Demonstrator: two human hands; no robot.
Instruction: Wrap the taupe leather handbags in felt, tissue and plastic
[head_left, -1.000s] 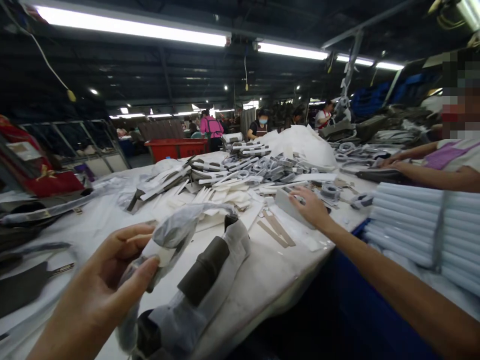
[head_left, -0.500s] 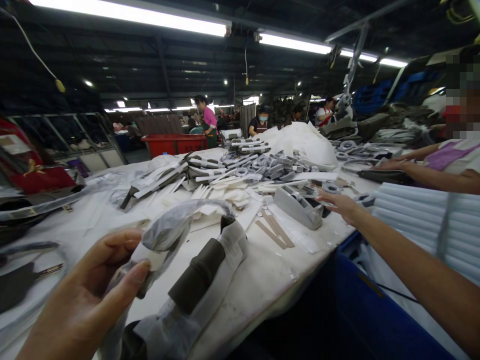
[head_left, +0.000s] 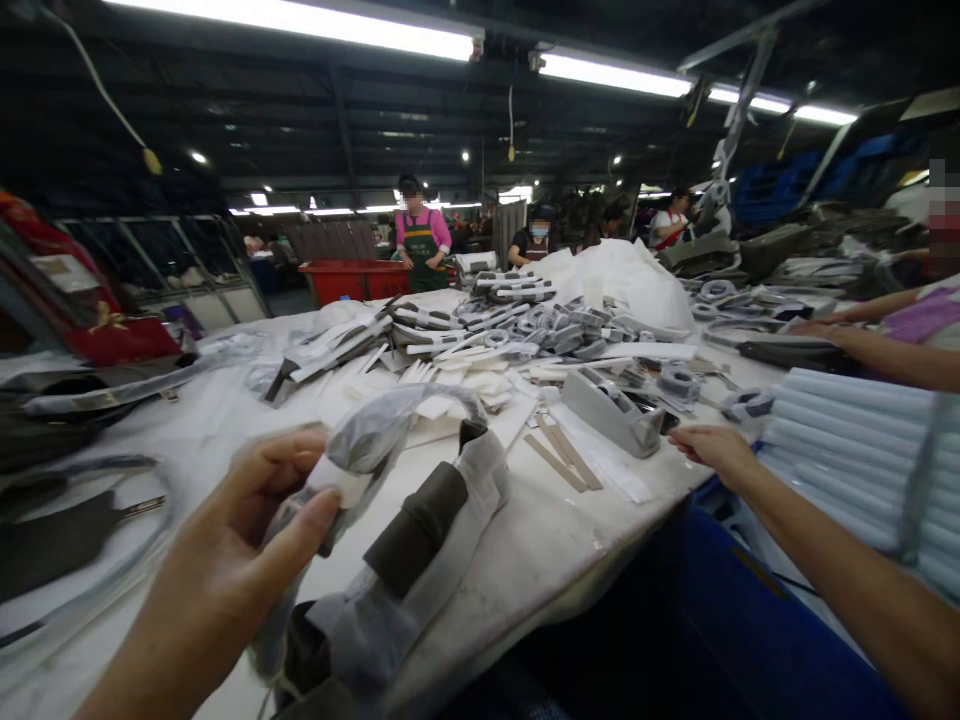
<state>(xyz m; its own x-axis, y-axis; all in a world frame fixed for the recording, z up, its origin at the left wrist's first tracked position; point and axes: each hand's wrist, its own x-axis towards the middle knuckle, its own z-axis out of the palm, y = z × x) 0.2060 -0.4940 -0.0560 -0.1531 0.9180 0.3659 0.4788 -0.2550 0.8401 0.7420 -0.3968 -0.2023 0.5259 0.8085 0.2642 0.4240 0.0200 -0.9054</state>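
My left hand pinches a white piece wrapped round a plastic-covered strap. The strap arches over to a dark olive padded part, partly sleeved in thin white film, near the table's front edge. My right hand is beside the grey tape dispenser, its fingers pressed together at the dispenser's right end. What they grip is too small to make out. Several brown strips lie left of the dispenser.
Wrapped straps and white sheets are heaped on the white table. A blue bin and pale foam rolls stand at the right. A co-worker's arms reach in there; a person in pink stands behind the table.
My right hand's spread fingers have closed, and it sits slightly lower beside the dispenser. The view has shifted a little left. My left hand still holds the strap; the person in pink has turned to face forward.
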